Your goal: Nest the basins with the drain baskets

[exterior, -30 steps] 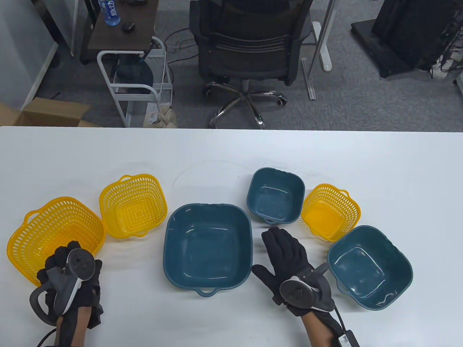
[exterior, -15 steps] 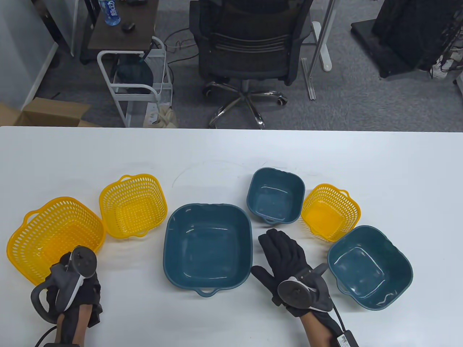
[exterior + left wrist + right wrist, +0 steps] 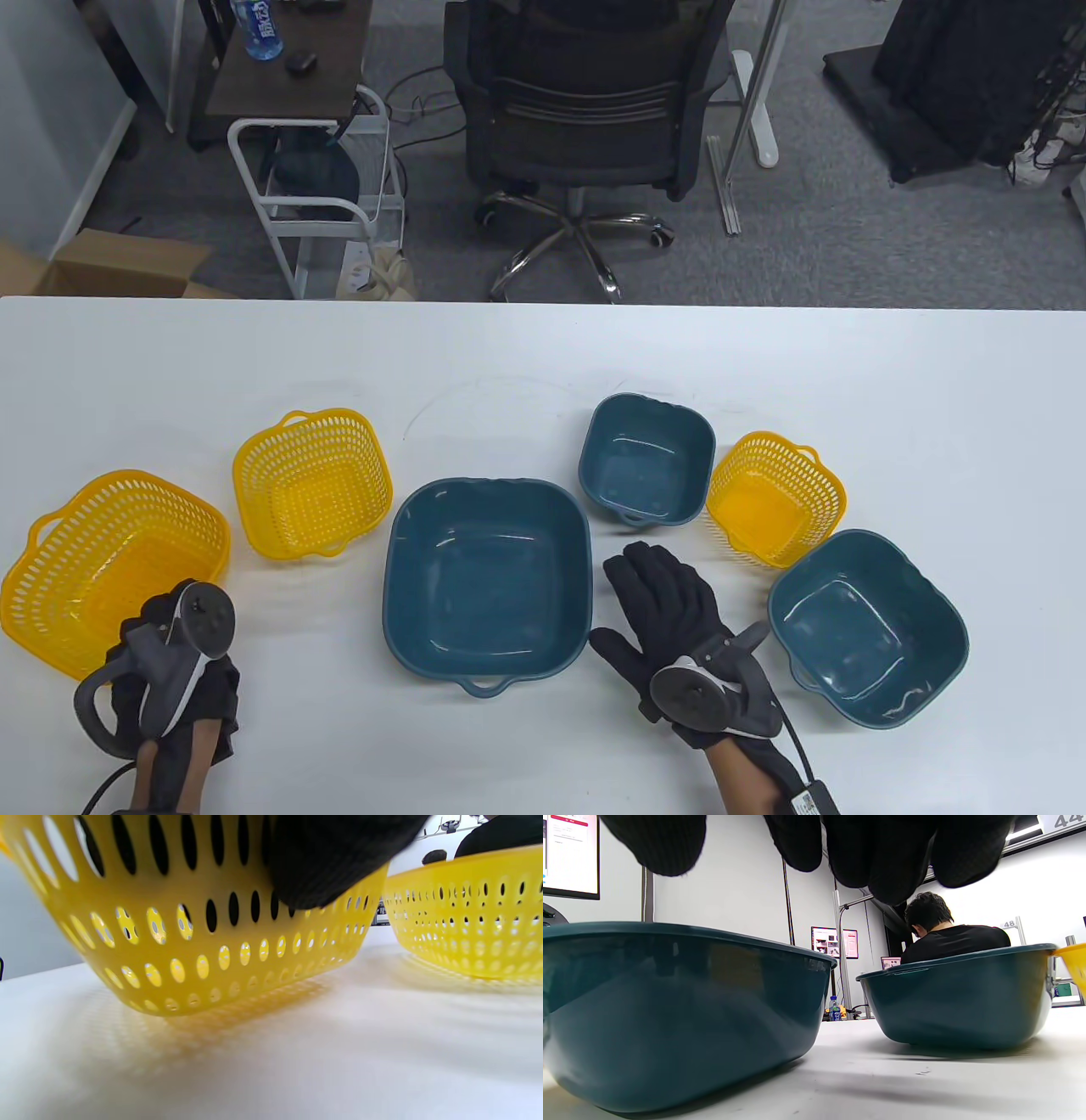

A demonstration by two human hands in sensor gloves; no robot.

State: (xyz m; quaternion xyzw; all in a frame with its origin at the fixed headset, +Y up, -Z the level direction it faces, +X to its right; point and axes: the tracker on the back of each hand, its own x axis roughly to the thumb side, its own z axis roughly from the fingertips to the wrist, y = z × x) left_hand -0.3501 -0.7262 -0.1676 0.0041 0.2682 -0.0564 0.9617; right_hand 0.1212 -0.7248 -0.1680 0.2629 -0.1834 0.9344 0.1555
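Left hand [image 3: 174, 671] grips the large yellow basket [image 3: 102, 560] by its rim; right hand [image 3: 679, 620] lies flat, fingers spread

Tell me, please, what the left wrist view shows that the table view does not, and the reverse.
Only the left wrist view shows the large yellow basket's underside tilted clear of the table, with a gloved fingertip on its wall. Only the table view shows the three teal basins, largest in the middle, the small yellow basket and the flat right hand. Both show the left hand at the large basket, with the medium yellow basket beside it.
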